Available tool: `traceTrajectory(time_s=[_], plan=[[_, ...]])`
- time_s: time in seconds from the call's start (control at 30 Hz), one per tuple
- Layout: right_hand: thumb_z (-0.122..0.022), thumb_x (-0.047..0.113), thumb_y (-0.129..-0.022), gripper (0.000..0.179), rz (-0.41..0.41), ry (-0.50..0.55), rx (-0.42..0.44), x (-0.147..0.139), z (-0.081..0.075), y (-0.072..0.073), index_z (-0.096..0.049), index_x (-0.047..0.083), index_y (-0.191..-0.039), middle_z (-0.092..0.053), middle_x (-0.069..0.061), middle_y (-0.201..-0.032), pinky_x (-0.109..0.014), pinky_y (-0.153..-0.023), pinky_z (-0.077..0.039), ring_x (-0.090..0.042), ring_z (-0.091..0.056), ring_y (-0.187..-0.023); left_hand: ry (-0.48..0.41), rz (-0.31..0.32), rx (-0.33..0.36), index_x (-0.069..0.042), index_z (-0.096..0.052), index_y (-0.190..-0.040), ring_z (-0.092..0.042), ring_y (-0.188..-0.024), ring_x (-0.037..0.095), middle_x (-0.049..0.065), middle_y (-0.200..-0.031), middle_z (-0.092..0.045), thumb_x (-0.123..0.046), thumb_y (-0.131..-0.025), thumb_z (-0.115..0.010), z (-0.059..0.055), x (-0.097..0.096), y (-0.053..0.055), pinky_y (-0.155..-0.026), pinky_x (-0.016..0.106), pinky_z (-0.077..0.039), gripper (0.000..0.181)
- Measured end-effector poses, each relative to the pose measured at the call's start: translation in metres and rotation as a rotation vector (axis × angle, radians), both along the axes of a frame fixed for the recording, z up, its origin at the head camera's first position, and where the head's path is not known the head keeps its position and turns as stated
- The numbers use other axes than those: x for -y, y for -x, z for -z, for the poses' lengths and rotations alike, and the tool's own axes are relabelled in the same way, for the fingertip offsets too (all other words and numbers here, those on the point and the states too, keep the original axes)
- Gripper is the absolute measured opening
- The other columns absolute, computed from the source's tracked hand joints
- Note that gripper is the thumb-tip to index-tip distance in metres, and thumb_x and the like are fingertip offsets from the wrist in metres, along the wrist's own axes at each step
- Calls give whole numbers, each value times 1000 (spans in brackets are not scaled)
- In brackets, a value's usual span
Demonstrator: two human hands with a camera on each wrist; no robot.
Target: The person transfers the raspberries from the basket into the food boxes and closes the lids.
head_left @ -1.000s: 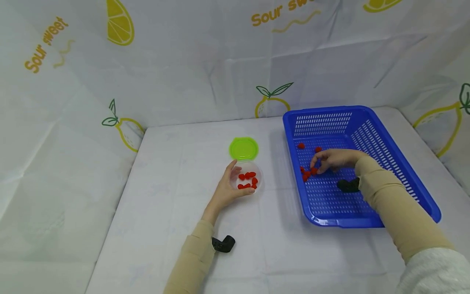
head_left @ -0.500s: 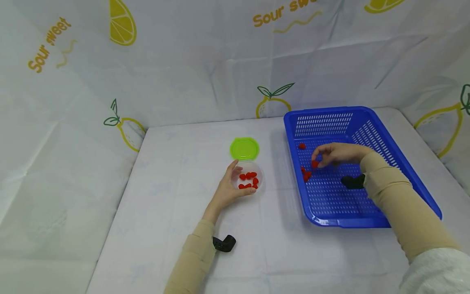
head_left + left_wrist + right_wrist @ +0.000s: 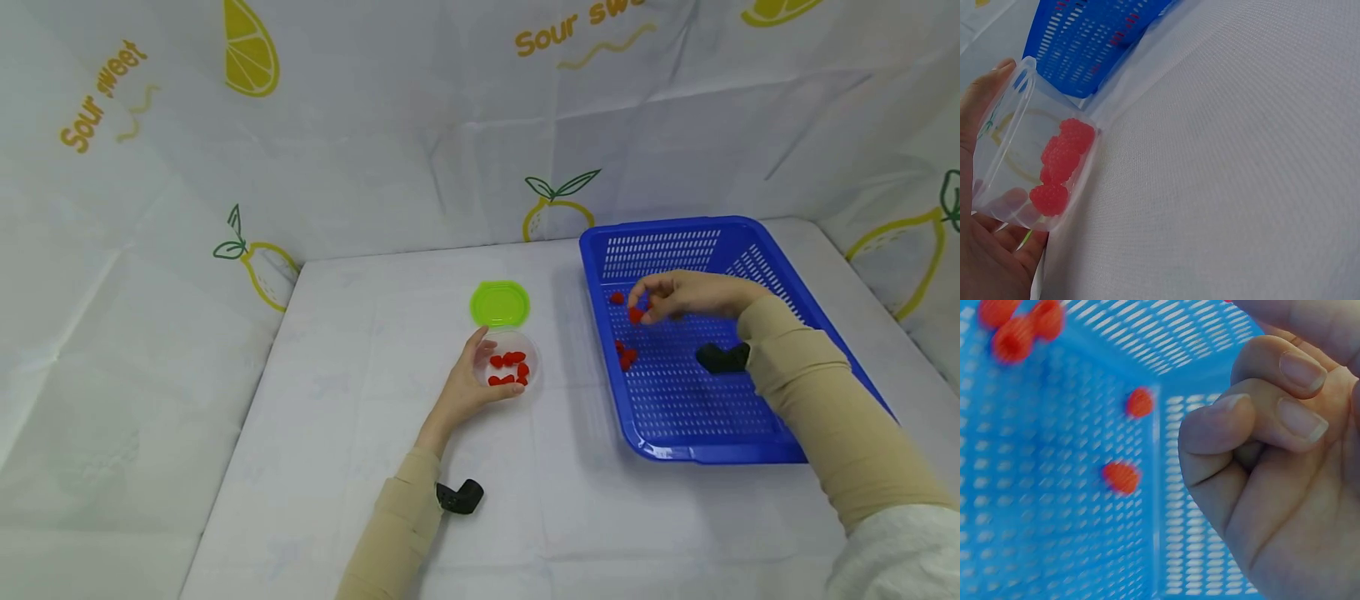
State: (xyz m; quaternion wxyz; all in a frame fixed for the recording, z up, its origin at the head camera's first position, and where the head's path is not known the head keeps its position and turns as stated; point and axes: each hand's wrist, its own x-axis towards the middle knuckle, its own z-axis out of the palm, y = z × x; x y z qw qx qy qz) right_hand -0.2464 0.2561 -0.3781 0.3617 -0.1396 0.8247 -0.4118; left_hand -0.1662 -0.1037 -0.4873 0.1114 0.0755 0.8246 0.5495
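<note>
A clear plastic cup [image 3: 527, 343] stands on the white cloth with several red raspberries [image 3: 1060, 159] at its bottom. My left hand [image 3: 456, 392] holds it, thumb on one side and fingers around the other. Over the blue basket [image 3: 660, 452], my right hand [image 3: 697, 294] pinches one raspberry [image 3: 636, 316] between thumb and fingertips, with the other fingers curled in. Below, more raspberries [image 3: 626, 357] lie on the basket floor by its left wall, and another raspberry [image 3: 617, 298] sits farther back. In the right wrist view the pinched berry is almost wholly out of frame.
Just behind the cup lies a bright green lid [image 3: 500, 303]; whether it is joined to the cup, I cannot tell. The perforated basket has raised walls on the table's right side. A lemon-printed cloth [image 3: 420, 158] hangs behind the table.
My right hand has lifted a raspberry off the basket floor and moved up and toward the back of the basket. My left hand has stayed around the cup.
</note>
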Motion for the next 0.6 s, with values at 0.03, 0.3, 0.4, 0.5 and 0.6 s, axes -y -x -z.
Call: traceTrajectory(time_s=[0.03,0.3,0.4,0.5,0.6], plan=[[-65,18,-86,36,-1,10,-10,2,-3,0,-52,3,-116,-39,2,-66,-30,-63,-40,-14,-43,-65,2,1,-2,-33,-20,-146,-36,-133,17,-6,-137,-44,-47,-65,-81,0,0,0,-110,49,-33,102],[-62,19,-89,33,-55,132,-86,31,-20,0,-52,3,-116,-34,3,-64,-32,-65,-43,-13,-40,-61,15,4,-2,-29,-20,-147,-37,-133,17,-7,-137,-45,-46,-65,-81,-3,0,0,-110,48,-33,104],[-64,20,-88,32,-67,142,-102,47,-25,0,-53,5,-115,-32,3,-64,-31,-65,-41,-11,-36,-58,21,11,0,-27,-20,-148,-37,-133,17,-7,-137,-45,-45,-65,-81,-3,-2,0,-110,48,-34,104],[-66,22,-86,32,-83,122,-128,65,-28,0,-55,8,-114,-33,3,-63,-29,-61,-38,-11,-36,-58,38,14,9,-30,-20,-147,-37,-133,18,-6,-137,-45,-44,-66,-81,-4,-2,1,-109,48,-35,103],[-66,22,-86,31,-103,120,-146,83,-29,2,-57,10,-113,-35,3,-62,-28,-60,-38,-13,-38,-59,62,15,9,-32,-20,-147,-38,-133,18,-6,-137,-45,-43,-66,-81,-5,-2,2,-109,49,-35,101]])
